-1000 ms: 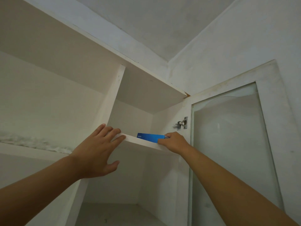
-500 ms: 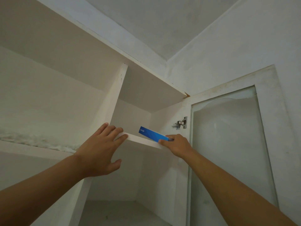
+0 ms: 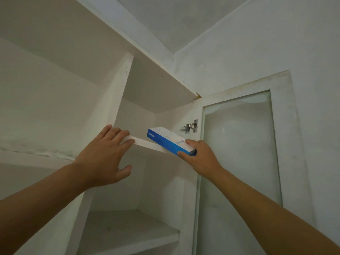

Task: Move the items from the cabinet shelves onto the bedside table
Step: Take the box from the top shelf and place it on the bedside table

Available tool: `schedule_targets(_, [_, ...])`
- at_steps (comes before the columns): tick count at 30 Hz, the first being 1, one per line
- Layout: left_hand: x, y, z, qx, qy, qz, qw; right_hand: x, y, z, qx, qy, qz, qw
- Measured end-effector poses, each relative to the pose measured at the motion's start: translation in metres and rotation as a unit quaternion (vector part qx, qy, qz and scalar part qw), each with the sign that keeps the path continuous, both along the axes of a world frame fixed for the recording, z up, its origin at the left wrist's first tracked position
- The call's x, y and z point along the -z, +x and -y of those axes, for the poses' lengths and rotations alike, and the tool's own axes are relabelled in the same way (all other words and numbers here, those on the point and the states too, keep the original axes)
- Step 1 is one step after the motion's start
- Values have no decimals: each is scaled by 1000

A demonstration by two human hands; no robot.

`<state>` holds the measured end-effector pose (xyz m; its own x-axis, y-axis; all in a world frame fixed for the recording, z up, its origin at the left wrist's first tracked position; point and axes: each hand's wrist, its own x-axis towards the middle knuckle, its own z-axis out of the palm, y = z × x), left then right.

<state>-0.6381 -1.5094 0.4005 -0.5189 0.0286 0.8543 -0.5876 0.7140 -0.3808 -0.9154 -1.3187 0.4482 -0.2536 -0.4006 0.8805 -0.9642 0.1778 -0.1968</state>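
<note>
- Nearest to us, our left hand [image 3: 104,155] reaches up with straight, spread fingers [image 3: 117,133] laid over the front edge of the shelf [image 3: 147,144], thumb hanging free below; it holds nothing and only steadies us.
- Just beyond, our right hand [image 3: 199,157] pinches the near end of the blue and white box [image 3: 168,140], thumb on the blue side face and fingers curled over the white top.
- The box sits tilted, its near end drawn past the shelf edge and its far end, with the printed brand name, raised above the board. We cannot tell whether any part of it touches the shelf.
- To do this step well, we judge the grip should move further along the box before it comes fully off, since an end pinch on a long box lets it swing.
- We should draw it straight towards us and keep clear of the hinge [image 3: 190,126] and the open glass door [image 3: 237,153] to the right.
- The lower shelf [image 3: 128,234] shows nothing on it from here; the bedside table is out of view.
</note>
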Motion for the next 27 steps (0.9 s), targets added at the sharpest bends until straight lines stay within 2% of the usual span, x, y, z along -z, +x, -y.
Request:
schedule_targets(5, [18, 4, -6, 77, 16, -6, 997, 34, 7, -44, 21, 7, -25, 999])
schedule_targets(13, [94, 4, -22, 141, 85, 30, 986, 125, 11, -113, 79, 87, -76, 990])
schedule_targets(19, [174, 18, -61, 184, 152, 36, 971, 218, 24, -144, 17, 117, -30, 993])
schedule_targets(27, [284, 57, -120, 150, 265, 51, 951, 352, 33, -166, -96, 149, 48, 983])
